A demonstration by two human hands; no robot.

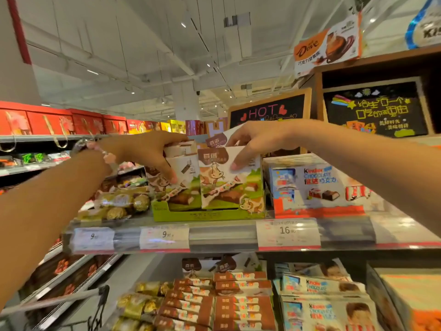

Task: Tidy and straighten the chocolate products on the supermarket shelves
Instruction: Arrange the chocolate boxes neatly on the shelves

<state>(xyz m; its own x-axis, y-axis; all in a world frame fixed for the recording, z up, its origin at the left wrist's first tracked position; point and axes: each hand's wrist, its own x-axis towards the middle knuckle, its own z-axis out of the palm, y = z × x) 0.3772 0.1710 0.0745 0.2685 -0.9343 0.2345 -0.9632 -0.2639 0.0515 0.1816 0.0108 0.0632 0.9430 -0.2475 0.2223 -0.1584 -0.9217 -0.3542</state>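
Two upright cow-print chocolate boxes stand side by side in a green display tray [167,215] on the upper shelf. My left hand [148,151] grips the left box [186,177] from above, thumb down its front and fingers over its top. My right hand [253,139] holds the right box [229,187] by its top edge, thumb pressed on the front face. More boxes of the same kind stand behind, mostly hidden by my hands.
Gold foil-wrapped chocolates [121,206] lie left of the tray. Kinder Chocolate packs [317,185] stand to the right. Price tags [287,232] line the shelf rail. Below sit brown bars [241,304] and more Kinder packs [329,309]. A Dove box [327,47] tops the wooden display.
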